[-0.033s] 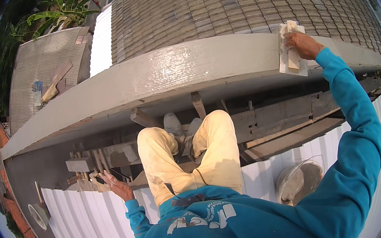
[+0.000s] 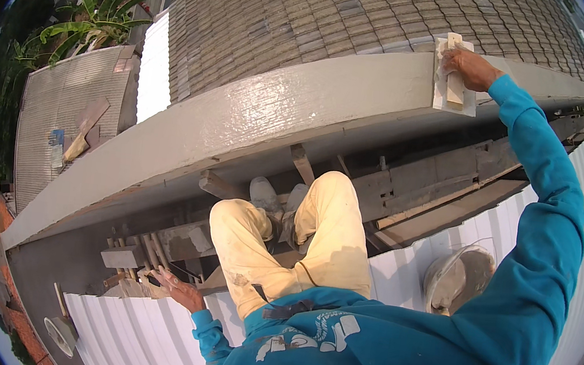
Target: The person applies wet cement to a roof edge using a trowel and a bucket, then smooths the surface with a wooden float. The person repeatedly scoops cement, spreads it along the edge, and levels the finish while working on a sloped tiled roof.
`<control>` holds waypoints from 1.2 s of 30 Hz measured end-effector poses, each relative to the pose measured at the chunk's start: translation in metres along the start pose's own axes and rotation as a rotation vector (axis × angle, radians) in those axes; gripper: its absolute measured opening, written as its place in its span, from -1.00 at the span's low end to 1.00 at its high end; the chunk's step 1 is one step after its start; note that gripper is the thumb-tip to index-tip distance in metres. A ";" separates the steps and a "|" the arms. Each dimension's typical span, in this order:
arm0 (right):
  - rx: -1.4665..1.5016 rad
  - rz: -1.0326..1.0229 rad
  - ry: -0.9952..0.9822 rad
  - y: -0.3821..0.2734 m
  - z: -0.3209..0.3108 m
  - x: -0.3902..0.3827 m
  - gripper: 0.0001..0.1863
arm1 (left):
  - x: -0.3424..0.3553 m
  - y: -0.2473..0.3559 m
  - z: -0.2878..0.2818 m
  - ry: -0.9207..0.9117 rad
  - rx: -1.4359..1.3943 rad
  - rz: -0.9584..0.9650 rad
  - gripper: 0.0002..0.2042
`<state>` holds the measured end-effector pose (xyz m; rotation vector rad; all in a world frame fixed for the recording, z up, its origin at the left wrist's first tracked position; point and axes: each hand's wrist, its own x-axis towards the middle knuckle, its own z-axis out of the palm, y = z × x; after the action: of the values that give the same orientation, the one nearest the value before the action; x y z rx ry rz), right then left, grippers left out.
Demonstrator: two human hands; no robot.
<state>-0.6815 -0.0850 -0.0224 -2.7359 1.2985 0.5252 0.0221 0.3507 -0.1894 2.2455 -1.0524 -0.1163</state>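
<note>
My right hand (image 2: 471, 67) is closed on the wooden handle of a pale plastering float (image 2: 454, 94). The float's flat plate lies against the smooth grey face of a long, curved plastered ledge (image 2: 265, 103), towards its right part. Wet plaster glistens in the middle of this ledge. Low on the left, my left hand (image 2: 182, 290) has its fingers stretched out beside some wooden pieces (image 2: 150, 249) and the edge of a white corrugated sheet (image 2: 142, 332). No object shows in that hand.
A bucket (image 2: 456, 279) with grey mortar stands on the white sheeting to my right. Timber props (image 2: 301, 163) stick out under the ledge by my feet. Beyond it rises a tiled roof (image 2: 340, 24). A pale container (image 2: 60, 333) sits at the lower left.
My right hand and the float have shifted slightly to the right along the ledge. The left hand has barely moved.
</note>
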 end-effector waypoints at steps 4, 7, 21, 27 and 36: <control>0.151 0.338 0.101 0.055 -0.012 -0.055 -0.47 | 0.019 -0.010 0.019 0.031 0.124 0.087 -0.43; 0.171 0.471 0.265 0.086 0.005 -0.084 -0.47 | 0.044 0.027 0.039 -0.050 0.061 0.081 -0.40; 0.570 0.878 0.454 -0.018 0.054 -0.014 -0.35 | 0.069 0.130 0.087 -0.149 -0.401 0.218 -0.29; 0.505 0.832 0.463 -0.095 0.063 0.040 -0.42 | 0.058 0.087 0.068 -0.083 -0.341 0.115 -0.29; 0.338 0.604 0.684 -0.195 0.025 0.095 -0.46 | 0.067 0.069 0.076 -0.082 -0.286 0.128 -0.51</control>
<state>-0.4835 -0.0252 -0.0941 -2.2648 2.1241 -0.6349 -0.0031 0.2311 -0.1958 1.9256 -1.1423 -0.2871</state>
